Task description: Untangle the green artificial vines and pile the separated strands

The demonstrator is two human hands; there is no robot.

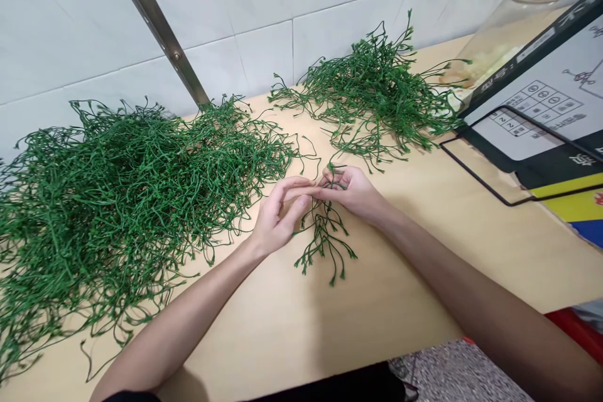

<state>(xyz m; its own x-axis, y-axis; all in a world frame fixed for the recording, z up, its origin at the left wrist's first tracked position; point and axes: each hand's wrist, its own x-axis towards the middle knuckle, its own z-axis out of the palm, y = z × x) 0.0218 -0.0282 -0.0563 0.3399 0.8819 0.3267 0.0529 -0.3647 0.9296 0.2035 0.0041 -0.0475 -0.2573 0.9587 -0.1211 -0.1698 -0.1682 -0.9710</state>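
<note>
Just right of the middle of the table, my right hand (355,191) is closed on a branching green plastic plant sprig (327,242). Its thin stems fan out below my fingers, tips toward me. My left hand (281,213) meets it from the left, fingers bent and its fingertips closed on the sprig's upper part, where the hands touch. Overlapping fingers partly hide the gripped stems. On the left spreads a large heap of similar green sprigs (132,182), close beside my left hand. A smaller heap of sprigs (377,91) lies beyond my right hand.
The light wooden table (264,326) stands against a white tiled wall (264,0) with a metal bracket (155,25). At right are a printed box (541,100), a black wire frame (487,185) and a clear jar (499,38) with a dark lid.
</note>
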